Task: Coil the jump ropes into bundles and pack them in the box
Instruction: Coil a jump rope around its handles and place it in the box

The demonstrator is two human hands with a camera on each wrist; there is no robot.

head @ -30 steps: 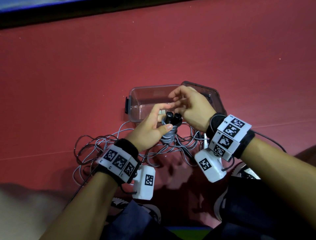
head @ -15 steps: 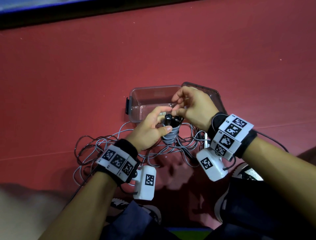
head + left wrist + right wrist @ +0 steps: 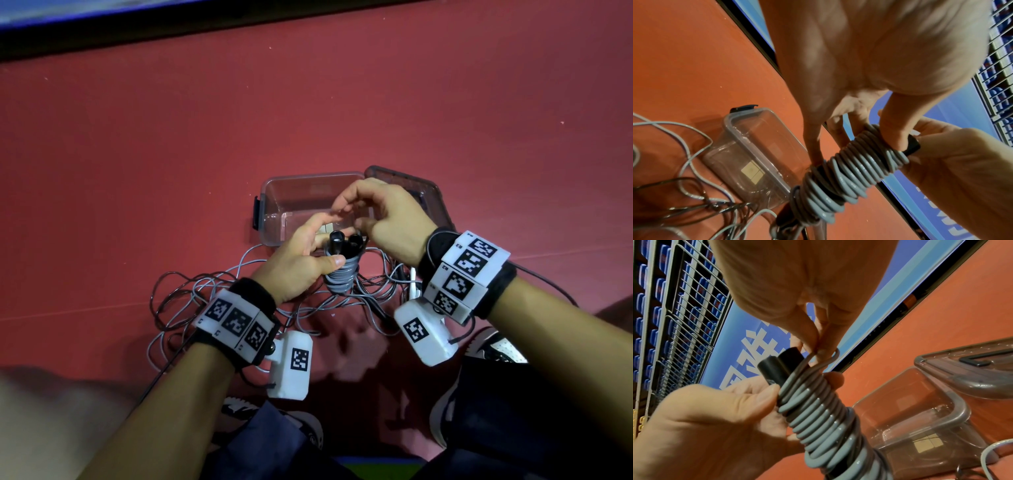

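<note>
A grey jump rope is wound in tight turns round its two black handles, forming a bundle point(image 3: 342, 270) point(image 3: 851, 172) point(image 3: 818, 415). My left hand point(image 3: 301, 260) grips the bundle near its top, thumb across the coils. Above it my right hand point(image 3: 380, 219) pinches the last loop of grey cord point(image 3: 828, 358) beside the handle tips point(image 3: 781, 368). Just beyond the hands, the clear plastic box point(image 3: 274, 202) point(image 3: 748, 152) point(image 3: 920, 415) stands open on the red floor; I see no rope inside it.
Loose grey and dark ropes point(image 3: 191, 291) lie tangled on the red floor under and left of my hands. The box's dark lid point(image 3: 428, 192) point(image 3: 972, 366) lies right of the box. My shoes point(image 3: 493, 346) and knees are at the bottom edge.
My right hand has lifted and moved slightly left over the handle tips with the cord end. The left hand keeps its grip on the bundle.
</note>
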